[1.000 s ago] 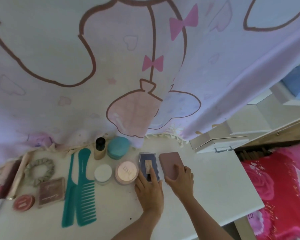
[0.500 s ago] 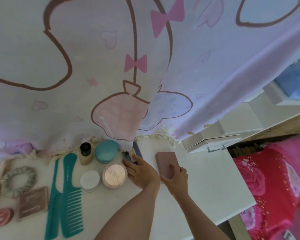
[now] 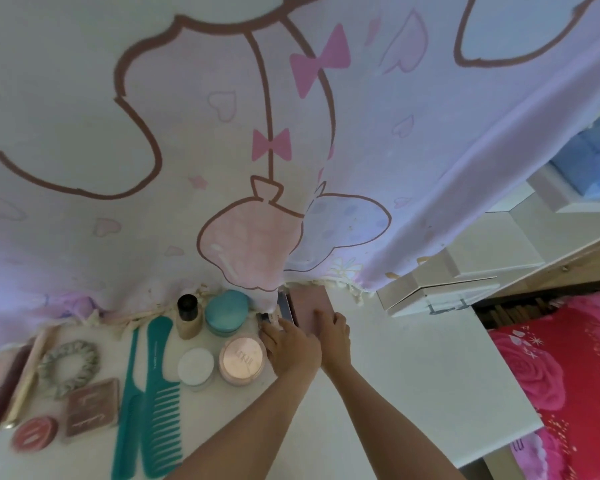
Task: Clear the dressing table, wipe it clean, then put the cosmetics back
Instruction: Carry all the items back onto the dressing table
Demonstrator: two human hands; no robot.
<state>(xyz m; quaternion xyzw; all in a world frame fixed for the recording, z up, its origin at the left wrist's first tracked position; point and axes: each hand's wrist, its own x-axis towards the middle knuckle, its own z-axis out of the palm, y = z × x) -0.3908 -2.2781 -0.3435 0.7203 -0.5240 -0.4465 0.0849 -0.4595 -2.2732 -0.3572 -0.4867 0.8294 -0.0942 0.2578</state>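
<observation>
On the white dressing table (image 3: 413, 375) my left hand (image 3: 291, 348) lies with fingers stretched over a dark blue palette (image 3: 285, 308), which it mostly hides. To its right, my right hand (image 3: 330, 329) rests flat on the near end of a dusty pink case (image 3: 307, 301). The two items lie side by side, their far ends at the hem of the pink cartoon curtain (image 3: 291, 168). Left of my hands stand a rose-gold lidded jar (image 3: 242, 361), a white round jar (image 3: 195, 367), a teal jar (image 3: 226, 311) and a black-capped foundation bottle (image 3: 187, 317).
Two teal combs (image 3: 153, 393), a green scrunchie (image 3: 68, 365), a brown palette (image 3: 90, 407), a round red compact (image 3: 33, 433) and some tubes (image 3: 25, 368) lie at the left. A white drawer unit (image 3: 426, 289) stands at the back right; red rose bedding (image 3: 568, 375) lies beyond the table's right edge.
Both hands have slid the dark blue palette and the pink case away from me, up to the curtain hem. The other cosmetics have stayed put.
</observation>
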